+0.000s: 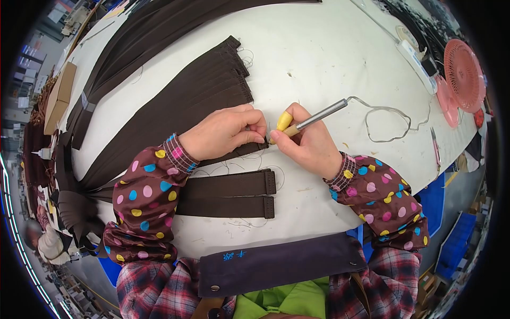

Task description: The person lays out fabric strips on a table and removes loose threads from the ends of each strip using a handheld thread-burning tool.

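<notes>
My left hand (226,130) is closed in a pinch at the stitched end of a dark brown fabric strip (247,150). My right hand (313,146) grips a soldering-iron-like pen (323,115) with a metal barrel, a tan front part and a thin cord at the back. Something yellow (284,120), like a finger cover, shows at my right index finger. The pen's tip is close to the strip's end, by my left fingertips; contact is hard to make out. Two separate strip ends (228,195) lie below my left hand, with loose threads around them.
A pleated bundle of brown strips (196,80) fans across the white table (329,58). The pen's cord (390,109) loops to the right. Farther right are pink-handled tweezers (435,149), a power strip (417,64) and a pink fan (463,77). A cardboard box (60,98) stands at left.
</notes>
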`<state>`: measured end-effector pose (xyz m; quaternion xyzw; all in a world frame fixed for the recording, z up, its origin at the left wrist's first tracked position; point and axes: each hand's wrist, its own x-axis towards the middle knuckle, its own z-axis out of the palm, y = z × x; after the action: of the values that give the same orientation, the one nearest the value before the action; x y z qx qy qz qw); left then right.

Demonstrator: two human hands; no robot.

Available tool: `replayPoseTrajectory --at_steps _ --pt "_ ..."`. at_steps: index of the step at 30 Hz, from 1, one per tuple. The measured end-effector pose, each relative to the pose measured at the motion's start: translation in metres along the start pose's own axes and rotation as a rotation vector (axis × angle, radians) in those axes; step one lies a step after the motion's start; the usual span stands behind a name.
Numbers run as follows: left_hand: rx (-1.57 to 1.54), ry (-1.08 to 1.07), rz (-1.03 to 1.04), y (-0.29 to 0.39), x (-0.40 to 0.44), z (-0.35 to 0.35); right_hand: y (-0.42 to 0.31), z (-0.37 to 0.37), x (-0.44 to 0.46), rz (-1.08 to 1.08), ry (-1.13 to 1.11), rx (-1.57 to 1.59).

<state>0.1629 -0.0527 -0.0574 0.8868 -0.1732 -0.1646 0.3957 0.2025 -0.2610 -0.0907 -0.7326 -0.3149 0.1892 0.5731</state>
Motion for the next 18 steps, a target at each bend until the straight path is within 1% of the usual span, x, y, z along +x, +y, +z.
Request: replayPoseTrajectory --at_steps 4,7,10,13,18 --pt "-0.007 0.018 0.021 -0.0005 -0.0012 0.0002 -0.0033 -0.0004 0.0001 0.011 -0.001 0.018" --pt "-0.118 0.003 -0.155 0.0093 -0.0025 -0.0027 -0.0028 0.0 0.0002 0.011 0.01 0.046" --pt "-0.214 0.087 -0.208 0.0018 -0.0058 0.0014 -0.0027 0.0015 0.0044 -0.011 0.044 0.095" --pt "-0.231 0.102 -0.252 0.0067 -0.0058 0.0017 -0.0067 0.002 0.0073 -0.016 0.061 0.078" --pt "-0.23 0.109 -0.236 0.0051 -0.0054 0.0023 -0.0056 0.0025 0.0095 -0.032 0.065 0.011"
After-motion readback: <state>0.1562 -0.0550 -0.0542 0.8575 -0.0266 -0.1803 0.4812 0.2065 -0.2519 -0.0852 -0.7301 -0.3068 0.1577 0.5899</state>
